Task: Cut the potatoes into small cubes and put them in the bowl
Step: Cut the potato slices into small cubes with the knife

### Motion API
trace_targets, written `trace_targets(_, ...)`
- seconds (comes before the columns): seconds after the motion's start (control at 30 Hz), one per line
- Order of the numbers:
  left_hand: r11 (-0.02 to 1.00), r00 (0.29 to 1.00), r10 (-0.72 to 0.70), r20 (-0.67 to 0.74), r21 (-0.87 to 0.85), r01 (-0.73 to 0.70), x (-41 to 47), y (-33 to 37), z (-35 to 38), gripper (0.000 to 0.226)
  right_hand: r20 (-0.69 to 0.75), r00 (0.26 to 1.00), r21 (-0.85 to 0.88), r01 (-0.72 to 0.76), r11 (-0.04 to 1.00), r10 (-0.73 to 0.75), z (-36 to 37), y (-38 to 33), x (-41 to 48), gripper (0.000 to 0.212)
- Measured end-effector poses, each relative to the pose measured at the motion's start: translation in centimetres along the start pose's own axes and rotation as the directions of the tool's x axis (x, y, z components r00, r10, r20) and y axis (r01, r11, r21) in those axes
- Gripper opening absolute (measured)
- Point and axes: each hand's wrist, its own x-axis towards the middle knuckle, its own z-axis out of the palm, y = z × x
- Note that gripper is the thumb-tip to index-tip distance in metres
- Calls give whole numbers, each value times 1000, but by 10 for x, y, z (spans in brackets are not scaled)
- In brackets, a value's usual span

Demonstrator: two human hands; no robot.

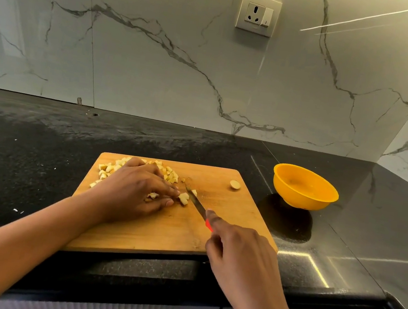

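Frame centre: left hand, fingers curled, pins pale potato pieces on rectangular wooden cutting board. Right hand grips red-handled steel knife, blade touching them. Round orange plastic bowl stands right of board, apart.

Single view, head-worn, wide-angle. The desk is viewed from above its near edge, forward and down, toward the back wall. The cutting board is framed centrally at close range; the bowl is placed right of centre.
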Motion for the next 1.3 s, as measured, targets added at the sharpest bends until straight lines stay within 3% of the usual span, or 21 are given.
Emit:
trace_targets(0.17, 999, 972, 51, -228, 11, -50, 2, 1, 1, 66, -137, 990, 68, -38, 997, 47, -1, 13, 5, 47)
trace_targets(0.33, 994, 993, 89, -80, 73, -83, 12, 8, 2, 67, -161, 967, 172, -170, 970, 198, 7, 34, 24, 44)
trace_targets(0.4, 985, 989, 117, -89, 139, -104, 16, 6, 2, 55, -157, 961, 228, -191, 955, 230, 8, 38, 27, 44)
trace_targets(0.5, 966, 980, 181, -87, 202, -160, 20, 5, -2, 36, -145, 962, 256, -189, 948, 231, 9, 37, 27, 44)
trace_targets(0.63, 962, 974, 201, -106, 210, -176, 15, 2, -4, 30, -110, 978, 245, -148, 958, 179, 8, 37, 24, 46)
trace_targets(0.83, 968, 984, 11, -177, 248, 34, -2, -7, -9, 37, 7, 999, 207, -41, 978, 41, 3, 27, 10, 44)
trace_targets(1.07, 964, 986, 132, -97, 244, -105, -1, 7, -3, 55, 14, 1000, 150, 10, 989, -13, -1, 20, 2, 43)
trace_targets(1.3, 959, 987, 154, -44, 249, -139, -2, 4, -2, 53, 45, 998, 94, 35, 995, -40, -3, 15, 5, 45)
